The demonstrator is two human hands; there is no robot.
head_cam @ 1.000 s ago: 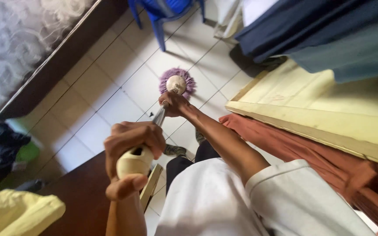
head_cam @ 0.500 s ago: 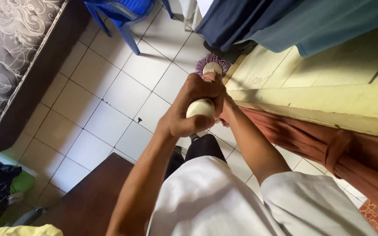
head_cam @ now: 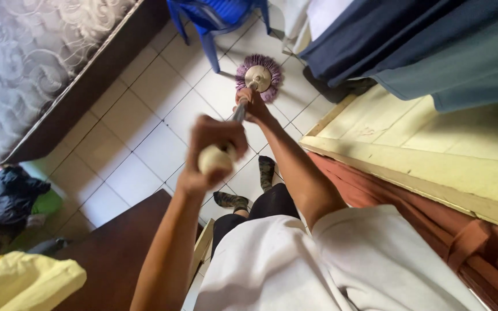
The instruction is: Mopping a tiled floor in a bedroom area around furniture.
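Mop (head_cam: 259,77) stood on the white tiled floor (head_cam: 145,144), its round purple-fringed head with a cream centre disc flat on a tile. Long axis ran from the head down-frame toward the person: a thin metal shaft ending in a cream grip at the near end, head pointing away from the body.

Left hand (head_cam: 214,151) was clenched over the cream grip at the top of the shaft. Right hand (head_cam: 251,103) was wrapped round the shaft just above the head, arm extended.

Around the head: a blue plastic chair (head_cam: 217,17) stood just beside it, one leg close to the fringe. Dark blue cloth (head_cam: 376,40) hung close on the other side, over a pale yellow wooden panel (head_cam: 422,150). A rust-coloured curtain (head_cam: 433,213) lay along the panel's near edge. A patterned grey mattress (head_cam: 36,63) on a dark base sat well apart, across the tiles. Dark wooden tabletop (head_cam: 116,253) and a yellow cloth (head_cam: 24,282) lay near the person's left arm.
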